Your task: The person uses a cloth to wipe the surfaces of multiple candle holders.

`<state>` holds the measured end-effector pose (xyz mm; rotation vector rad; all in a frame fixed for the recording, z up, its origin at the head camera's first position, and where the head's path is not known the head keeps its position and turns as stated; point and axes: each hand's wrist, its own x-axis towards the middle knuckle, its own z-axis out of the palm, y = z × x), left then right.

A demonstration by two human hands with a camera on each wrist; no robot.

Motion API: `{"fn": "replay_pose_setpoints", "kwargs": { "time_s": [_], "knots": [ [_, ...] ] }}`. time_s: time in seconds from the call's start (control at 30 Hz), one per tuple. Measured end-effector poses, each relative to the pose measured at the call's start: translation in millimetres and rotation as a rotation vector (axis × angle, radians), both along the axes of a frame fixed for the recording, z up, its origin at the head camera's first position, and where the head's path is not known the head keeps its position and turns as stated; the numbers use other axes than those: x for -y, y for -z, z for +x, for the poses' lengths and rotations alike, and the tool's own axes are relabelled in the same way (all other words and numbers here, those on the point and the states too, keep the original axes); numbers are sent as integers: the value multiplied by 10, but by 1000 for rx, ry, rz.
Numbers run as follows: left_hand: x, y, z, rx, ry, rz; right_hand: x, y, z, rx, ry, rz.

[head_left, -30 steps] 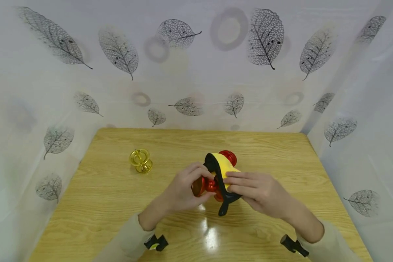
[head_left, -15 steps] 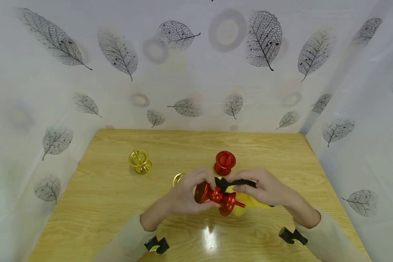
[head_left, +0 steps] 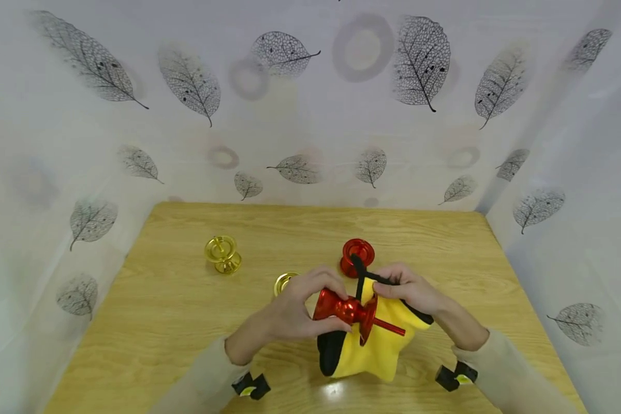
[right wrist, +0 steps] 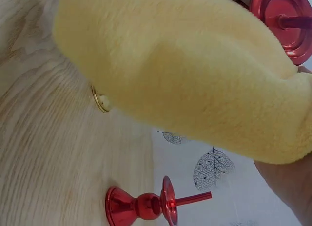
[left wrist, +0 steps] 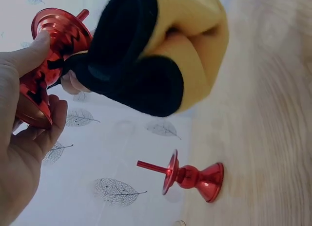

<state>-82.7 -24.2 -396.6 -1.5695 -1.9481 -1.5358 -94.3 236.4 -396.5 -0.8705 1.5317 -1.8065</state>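
Observation:
My left hand point(head_left: 302, 307) grips a shiny red candle holder point(head_left: 348, 310) by its base end, tilted on its side. The holder's thin spike points right and slightly down. In my right hand point(head_left: 414, 293), thumb and fingers pinch the black edge of a yellow cloth point(head_left: 380, 359), which hangs behind and below the holder's dish. The left wrist view shows the cloth point(left wrist: 200, 55) folded, its black border close to the held candle holder point(left wrist: 56, 50). From the right wrist, yellow cloth point(right wrist: 180, 75) covers much of the view and hides most of the right hand.
A second red candle holder point(head_left: 357, 253) stands upright on the wooden table point(head_left: 445, 247) just beyond the hands. One gold candle holder point(head_left: 223, 253) stands at the back left; another point(head_left: 284, 282) is partly hidden behind the left hand. Leaf-patterned curtains point(head_left: 300, 115) surround the table.
The cloth, earlier draped around the held candle holder's dish end, first bunched to the right, then spread out below and behind it. The holder's spike is uncovered, and its left-hand grip stays.

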Motion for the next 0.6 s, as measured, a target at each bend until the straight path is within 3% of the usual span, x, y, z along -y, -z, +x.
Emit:
{"fn": "replay_pose_setpoints", "kwargs": {
  "time_s": [0.1,0.23,0.4,0.6],
  "knots": [
    [1,-5,-18,-16,-4,-26,-39,-37,3,-75,36,21],
    [23,8,-29,-9,-13,-64,-34,-162,34,-304,107,109],
    [52,52,-45,9,-42,-115,67,-340,135,-768,149,166],
    [50,125,-105,57,-49,-117,148,-476,353,-1390,267,399]
  ]
}}
